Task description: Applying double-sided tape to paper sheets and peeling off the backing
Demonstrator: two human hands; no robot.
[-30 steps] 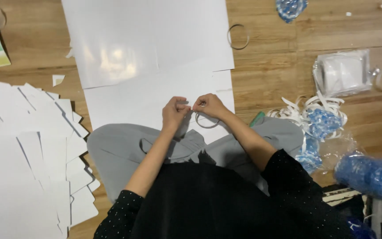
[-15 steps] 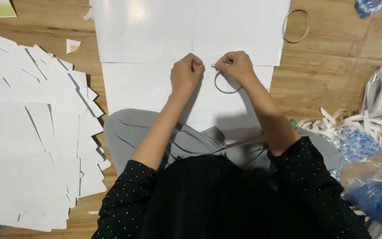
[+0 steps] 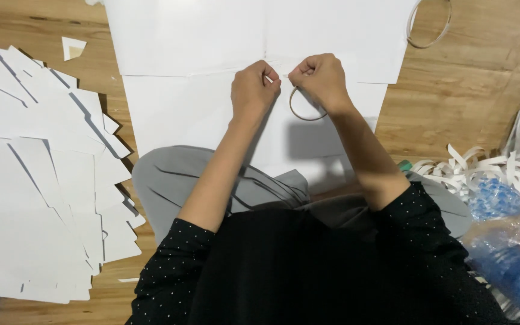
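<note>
I judge I'm mid-way fixing the ring [image 3: 306,107] over the white sheets [image 3: 188,42]: left hand [image 3: 253,90] and right hand [image 3: 319,78] pinch its top, so next needs a steady pull.

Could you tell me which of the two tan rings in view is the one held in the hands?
The small ring hanging under the right hand, beside the left hand. The larger ring lies untouched on the floor at upper right.
</note>
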